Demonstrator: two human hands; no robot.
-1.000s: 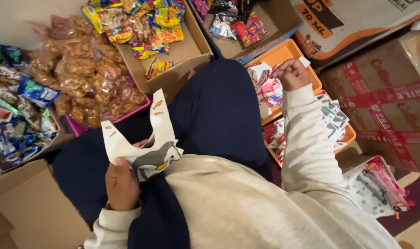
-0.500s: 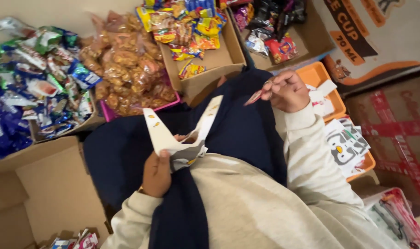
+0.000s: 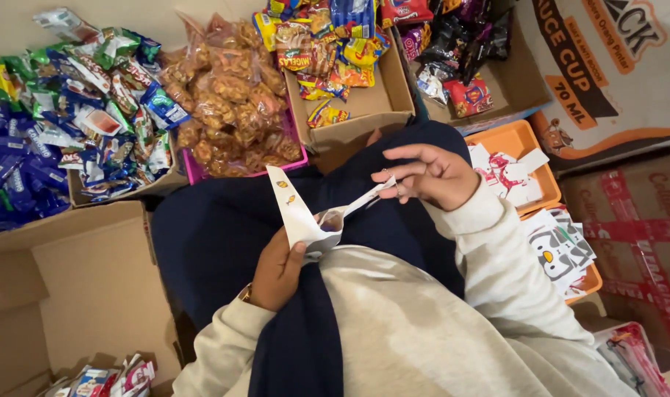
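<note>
The left hand (image 3: 276,268) is pinching the bottom of a small white paper bag (image 3: 305,217) over the lap. The right hand (image 3: 430,176), at 2 o'clock, is clamping its fingers (image 3: 393,179) on the far edge. The bag looks light, thin, easily torn; holding the edges seems best.

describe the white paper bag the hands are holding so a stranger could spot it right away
Start at the dark blue cloth over the lap in the middle of the view. Above it, the left hand grips the white paper bag while the right hand pulls its other edge. Unlike the glossy snack packets, it is plain white with small orange marks.
</note>
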